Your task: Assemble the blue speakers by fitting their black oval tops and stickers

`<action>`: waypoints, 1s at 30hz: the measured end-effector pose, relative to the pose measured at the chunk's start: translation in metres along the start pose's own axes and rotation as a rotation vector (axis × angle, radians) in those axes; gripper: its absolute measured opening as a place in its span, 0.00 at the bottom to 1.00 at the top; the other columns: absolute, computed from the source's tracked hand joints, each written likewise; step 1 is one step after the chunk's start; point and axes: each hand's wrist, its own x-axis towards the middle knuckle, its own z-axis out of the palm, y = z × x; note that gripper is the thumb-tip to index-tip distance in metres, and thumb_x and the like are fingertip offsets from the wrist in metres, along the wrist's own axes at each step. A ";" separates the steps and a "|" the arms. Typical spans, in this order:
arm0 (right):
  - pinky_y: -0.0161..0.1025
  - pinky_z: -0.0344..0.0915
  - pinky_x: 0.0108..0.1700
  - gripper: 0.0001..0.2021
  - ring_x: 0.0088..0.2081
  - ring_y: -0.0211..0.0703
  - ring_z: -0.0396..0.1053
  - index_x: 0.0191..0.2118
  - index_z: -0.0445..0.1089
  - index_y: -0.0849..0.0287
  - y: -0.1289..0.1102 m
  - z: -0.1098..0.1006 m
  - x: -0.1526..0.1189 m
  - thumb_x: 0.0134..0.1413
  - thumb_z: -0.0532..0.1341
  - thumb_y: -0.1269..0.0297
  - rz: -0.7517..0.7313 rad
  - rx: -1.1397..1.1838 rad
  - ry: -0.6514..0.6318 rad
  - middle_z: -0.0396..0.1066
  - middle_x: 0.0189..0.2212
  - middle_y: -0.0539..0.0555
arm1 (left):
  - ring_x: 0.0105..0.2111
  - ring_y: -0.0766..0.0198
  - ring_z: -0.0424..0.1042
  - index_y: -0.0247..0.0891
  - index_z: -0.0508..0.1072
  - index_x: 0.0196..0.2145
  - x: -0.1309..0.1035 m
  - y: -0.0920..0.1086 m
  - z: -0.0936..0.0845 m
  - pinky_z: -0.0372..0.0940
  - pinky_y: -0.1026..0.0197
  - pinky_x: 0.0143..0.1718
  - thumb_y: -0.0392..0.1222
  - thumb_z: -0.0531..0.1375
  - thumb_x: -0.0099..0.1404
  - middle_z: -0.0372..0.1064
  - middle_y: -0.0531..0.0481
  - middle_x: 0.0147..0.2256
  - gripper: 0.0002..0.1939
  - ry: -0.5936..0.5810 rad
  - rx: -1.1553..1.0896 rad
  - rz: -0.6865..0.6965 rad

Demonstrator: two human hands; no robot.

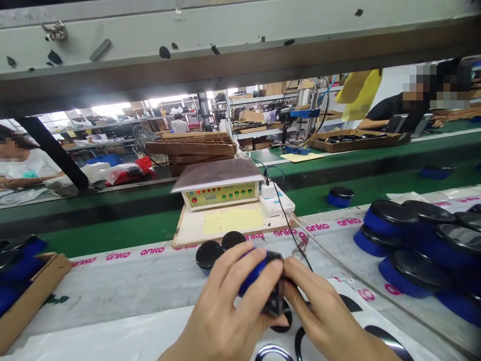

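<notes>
My left hand is wrapped round a round blue-and-black unit, tipped on its side so the shiny dark face points right. Against that face, the fingertips of my right hand are pressed together; whether they pinch something thin is hidden. Below my hands lies a white sheet bearing black discs and rings, one black disc partly covered by my hands. Just beyond my left fingers stand two similar units, a nearer black-topped unit and a farther one.
Several blue-and-black units are piled at right; more sit in a cardboard box at left. A control box stands on a board ahead, before the green conveyor. A cable crosses the right side. An overhead beam spans the top. Other people sit beyond.
</notes>
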 end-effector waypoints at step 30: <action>0.45 0.63 0.36 0.21 0.34 0.52 0.70 0.45 0.65 0.66 0.026 -0.115 0.089 0.68 0.42 0.56 0.743 -0.815 0.258 0.72 0.31 0.62 | 0.49 0.47 0.64 0.39 0.66 0.48 0.046 -0.031 0.028 0.54 0.45 0.55 0.52 0.69 0.50 0.67 0.43 0.46 0.31 -0.264 -0.070 -0.326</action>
